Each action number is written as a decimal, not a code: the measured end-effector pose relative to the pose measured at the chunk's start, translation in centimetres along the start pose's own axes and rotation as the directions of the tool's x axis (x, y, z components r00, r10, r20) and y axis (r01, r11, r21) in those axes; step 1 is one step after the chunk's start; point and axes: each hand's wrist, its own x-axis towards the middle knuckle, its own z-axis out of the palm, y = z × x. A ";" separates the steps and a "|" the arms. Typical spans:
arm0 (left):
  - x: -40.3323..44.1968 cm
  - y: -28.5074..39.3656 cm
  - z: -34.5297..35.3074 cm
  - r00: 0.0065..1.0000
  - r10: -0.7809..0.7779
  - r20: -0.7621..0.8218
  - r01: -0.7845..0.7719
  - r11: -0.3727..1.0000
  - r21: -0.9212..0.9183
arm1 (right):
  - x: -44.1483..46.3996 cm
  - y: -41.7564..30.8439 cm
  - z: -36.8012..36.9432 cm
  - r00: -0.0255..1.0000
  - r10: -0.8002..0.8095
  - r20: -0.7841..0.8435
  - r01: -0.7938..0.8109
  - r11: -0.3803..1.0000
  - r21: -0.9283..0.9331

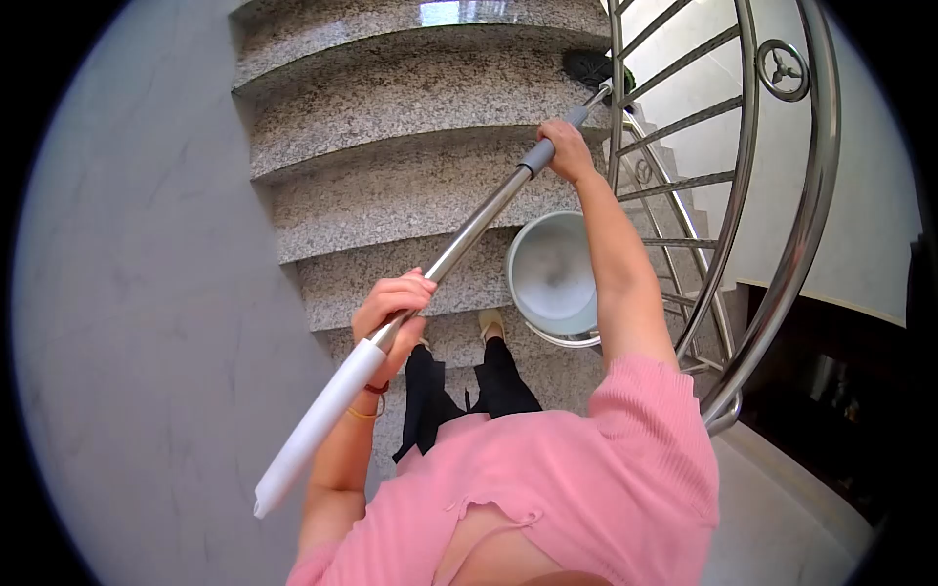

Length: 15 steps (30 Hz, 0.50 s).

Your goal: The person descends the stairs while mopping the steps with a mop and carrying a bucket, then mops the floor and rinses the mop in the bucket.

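Observation:
A long metal pole (pixel 476 227) runs diagonally from lower left to upper right, with a white sleeve (pixel 318 430) over its lower end. My left hand (pixel 393 317) is closed round the metal just above that sleeve. Farther up, my right hand (pixel 567 151) is wrapped round the pole near its grey plastic collar (pixel 537 156). At the pole's far end a dark mop head (pixel 587 68) lies on an upper step beside the railing. Below my right forearm stands a pale bucket (pixel 554 273), partly covered by the arm; whether it holds water is hard to tell.
Curved speckled stone steps (pixel 410 146) rise ahead of my feet. A grey wall (pixel 156 293) borders them on the left. On the right runs a metal railing (pixel 824 127) with slanted bars and a round ornament (pixel 783 70).

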 end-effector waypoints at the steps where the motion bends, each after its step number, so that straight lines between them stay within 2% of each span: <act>1: -0.5 -0.2 -0.7 1.000 -0.006 -0.001 0.006 1.000 -0.011 | 0.0 -0.6 0.2 0.999 0.013 0.032 -0.012 1.000 -0.021; 3: -2.3 -0.2 -3.7 0.990 -0.020 -0.138 0.013 0.999 -0.051 | 0.7 -3.7 0.2 0.990 0.049 0.130 -0.042 0.997 -0.059; 5: -4.0 0.7 -6.6 0.964 -0.097 -0.247 0.078 0.993 -0.086 | 1.1 -6.8 1.6 0.998 -0.031 -0.048 0.030 0.999 -0.031; 7: -4.8 2.6 -8.6 0.957 -0.096 -0.274 0.052 0.985 -0.165 | 2.0 -10.1 1.0 0.999 -0.028 -0.036 0.027 0.999 -0.035; 9: -6.3 4.8 -10.4 0.914 -0.111 -0.389 0.071 0.991 -0.116 | 2.5 -13.3 1.2 0.998 -0.062 -0.016 0.062 0.998 0.002; 15: -14.2 13.5 -20.4 0.828 -0.078 -0.555 0.050 0.997 -0.065 | 3.4 -27.7 2.7 0.992 -0.123 -0.010 0.123 0.973 0.197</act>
